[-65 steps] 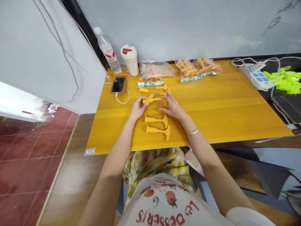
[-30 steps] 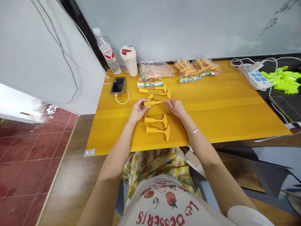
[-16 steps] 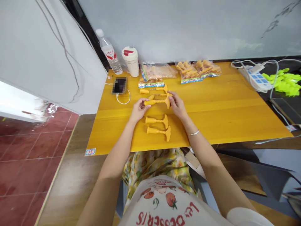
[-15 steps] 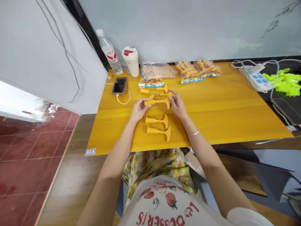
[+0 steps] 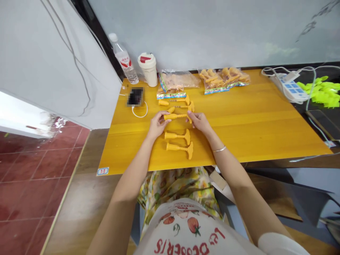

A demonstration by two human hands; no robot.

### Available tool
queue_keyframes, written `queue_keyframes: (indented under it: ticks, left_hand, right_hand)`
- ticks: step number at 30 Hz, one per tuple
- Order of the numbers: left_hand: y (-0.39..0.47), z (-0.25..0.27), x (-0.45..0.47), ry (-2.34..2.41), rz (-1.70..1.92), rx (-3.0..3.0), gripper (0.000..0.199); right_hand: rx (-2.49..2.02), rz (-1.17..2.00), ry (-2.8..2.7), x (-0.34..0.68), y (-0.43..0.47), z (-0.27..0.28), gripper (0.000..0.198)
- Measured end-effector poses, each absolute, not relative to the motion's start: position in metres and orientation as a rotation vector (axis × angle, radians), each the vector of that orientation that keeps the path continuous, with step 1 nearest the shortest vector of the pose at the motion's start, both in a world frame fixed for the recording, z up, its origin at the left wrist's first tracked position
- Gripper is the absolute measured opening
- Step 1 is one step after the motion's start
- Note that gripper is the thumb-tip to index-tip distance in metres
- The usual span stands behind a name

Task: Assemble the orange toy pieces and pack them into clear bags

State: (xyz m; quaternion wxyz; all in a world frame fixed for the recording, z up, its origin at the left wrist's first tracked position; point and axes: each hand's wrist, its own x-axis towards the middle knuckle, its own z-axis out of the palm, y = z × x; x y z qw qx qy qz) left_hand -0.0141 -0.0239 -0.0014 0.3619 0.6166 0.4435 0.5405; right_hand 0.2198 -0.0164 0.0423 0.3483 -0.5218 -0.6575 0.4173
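My left hand (image 5: 158, 124) pinches the sleeve end of a yellow plastic corkscrew (image 5: 177, 116), which lies crosswise above the table. At the other end, my right hand (image 5: 199, 122) has its fingers closed around the T-shaped handle. The sleeve covers the spiral, in line with the handle. Just beyond, two corkscrews (image 5: 178, 100) with bare metal spirals lie with their loose sleeves (image 5: 163, 102) to the left. Closer to my body, two sleeved corkscrews (image 5: 176, 135) rest side by side, handles to the right.
Along the back of the wooden table (image 5: 255, 120) lie clear bags (image 5: 171, 86) and bags of yellow parts (image 5: 212, 81). A water bottle (image 5: 124, 62), a lidded cup (image 5: 148, 71) and a cabled phone (image 5: 135, 96) stand or lie left. A power strip (image 5: 293, 90) and bright green pieces (image 5: 322, 94) are right.
My right hand has shifted slightly left and forward over the handle, covering more of it. The handle has turned and appears narrower. My left hand has stayed almost in place on the sleeve.
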Motion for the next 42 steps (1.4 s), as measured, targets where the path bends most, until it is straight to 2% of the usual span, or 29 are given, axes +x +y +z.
queue_keyframes:
  ticks: [3,5,10,16,18,24,26,30,33,37,39,42]
  left_hand:
    - [-0.024,-0.003,-0.011,1.151,1.389,1.608,0.048]
    - [-0.021,-0.003,-0.011,1.180,1.382,1.594,0.049]
    - [-0.018,-0.002,-0.014,1.215,1.416,1.508,0.052]
    - [-0.021,-0.002,-0.013,1.183,1.391,1.538,0.048]
    - [-0.022,-0.003,-0.013,1.170,1.373,1.554,0.046]
    - [-0.024,-0.003,-0.016,1.261,1.202,1.747,0.035]
    - [-0.025,0.000,-0.016,1.335,1.154,1.859,0.030]
    - [-0.028,0.006,-0.016,1.377,1.108,1.968,0.024]
    - [-0.029,0.009,-0.016,1.358,1.109,2.004,0.026]
    - [-0.023,0.008,-0.017,1.417,1.314,1.903,0.031]
    - [-0.015,0.007,-0.017,1.476,1.450,1.823,0.031]
    - [0.000,0.006,-0.013,1.524,1.491,1.739,0.037]
  right_hand:
    - [-1.426,1.127,-1.692,0.218,-0.015,0.039,0.077]
    - [-1.408,0.993,-1.683,0.220,-0.013,0.036,0.075]
    - [-1.212,0.611,-1.894,0.229,-0.008,0.032,0.052]
    - [-1.276,0.473,-2.096,0.227,-0.010,0.034,0.038]
    - [-1.381,0.450,-2.140,0.225,-0.011,0.036,0.040]
    - [-1.674,0.434,-2.151,0.226,-0.010,0.042,0.072]
    - [-1.774,0.447,-2.161,0.226,-0.010,0.043,0.077]
    - [-1.975,0.392,-2.208,0.222,-0.012,0.043,0.074]
    - [-2.027,0.353,-2.233,0.221,-0.014,0.043,0.072]
    - [-2.063,0.345,-2.198,0.225,-0.011,0.045,0.075]
    - [-2.055,0.280,-2.126,0.227,-0.006,0.047,0.068]
    - [-1.940,0.111,-2.013,0.225,0.002,0.050,0.048]
